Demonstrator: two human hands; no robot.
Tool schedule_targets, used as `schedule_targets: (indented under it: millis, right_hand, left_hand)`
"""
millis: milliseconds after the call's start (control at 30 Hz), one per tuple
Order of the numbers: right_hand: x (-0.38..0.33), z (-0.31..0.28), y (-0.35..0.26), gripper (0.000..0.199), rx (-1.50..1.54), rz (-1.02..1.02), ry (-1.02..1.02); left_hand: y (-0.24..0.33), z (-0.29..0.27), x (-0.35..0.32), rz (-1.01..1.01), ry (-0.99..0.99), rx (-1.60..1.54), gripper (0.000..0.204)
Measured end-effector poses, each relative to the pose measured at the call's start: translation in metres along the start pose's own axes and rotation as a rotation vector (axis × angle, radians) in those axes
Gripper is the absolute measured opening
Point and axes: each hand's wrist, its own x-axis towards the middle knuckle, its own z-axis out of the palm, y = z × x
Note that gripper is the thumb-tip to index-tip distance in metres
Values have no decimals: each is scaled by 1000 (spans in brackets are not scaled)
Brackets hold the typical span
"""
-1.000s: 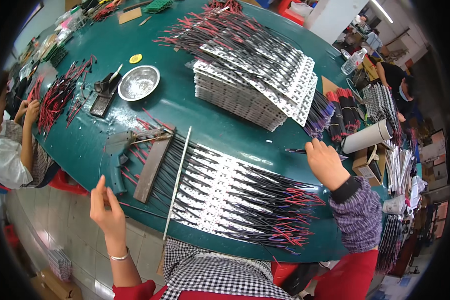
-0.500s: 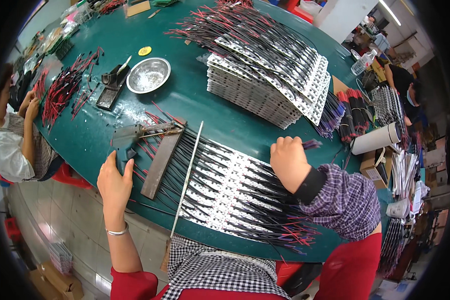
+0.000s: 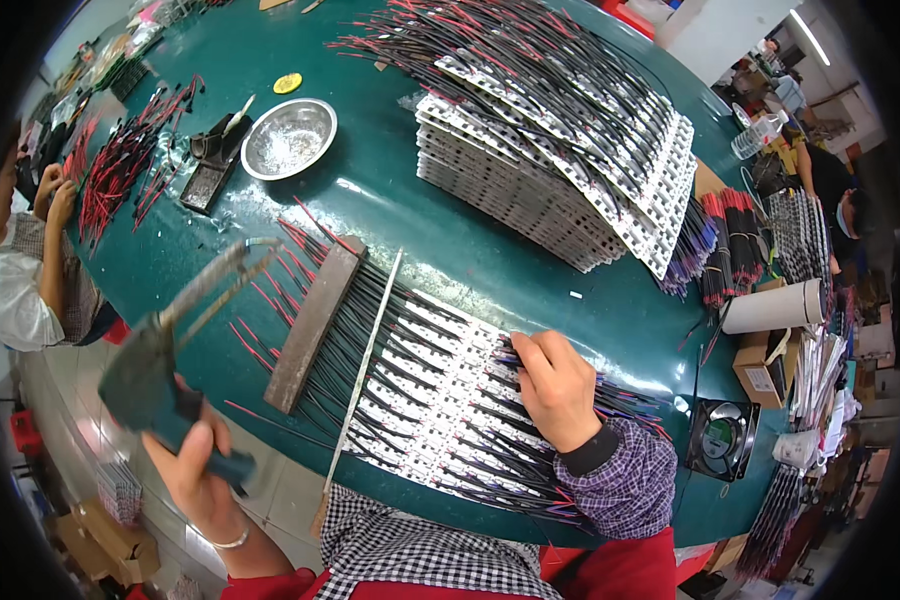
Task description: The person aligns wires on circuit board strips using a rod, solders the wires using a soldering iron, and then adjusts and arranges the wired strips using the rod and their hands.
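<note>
A teal pistol-shaped soldering gun (image 3: 160, 385) with two long metal prongs is raised off the table's left edge. My left hand (image 3: 192, 465) is wrapped round its grip. My right hand (image 3: 558, 390) is closed over the right side of a white panel (image 3: 450, 400) with rows of small square parts. Thin black wires run out from both sides of this panel. The right fingertips pinch dark wires at the panel's upper right, partly hidden by the hand. A rusty metal bar (image 3: 315, 325) and a thin pale rod (image 3: 372, 345) lie across the left-hand wires.
Behind stands a tall stack of white panels (image 3: 520, 185) topped with wires. A metal bowl (image 3: 290, 140) and a black holder (image 3: 210, 165) sit far left. On the right are a white cylinder (image 3: 775, 307), wire bundles (image 3: 730, 240) and a small fan (image 3: 722, 440). A co-worker sits at left.
My left hand has taken up the soldering gun from the table and drawn it left and nearer. My right hand has moved down and left onto the panel's edge. The fan has come into view.
</note>
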Motion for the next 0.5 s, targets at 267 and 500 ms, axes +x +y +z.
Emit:
schedule_targets:
  millis: [267, 500]
  right_hand:
    - [2, 6, 3, 41, -38, -54, 18]
    - [2, 5, 6, 38, -11, -108, 13]
  left_hand:
    - [2, 63, -67, -307, -204, 19, 57]
    - [14, 78, -56, 37, -667, 504, 31]
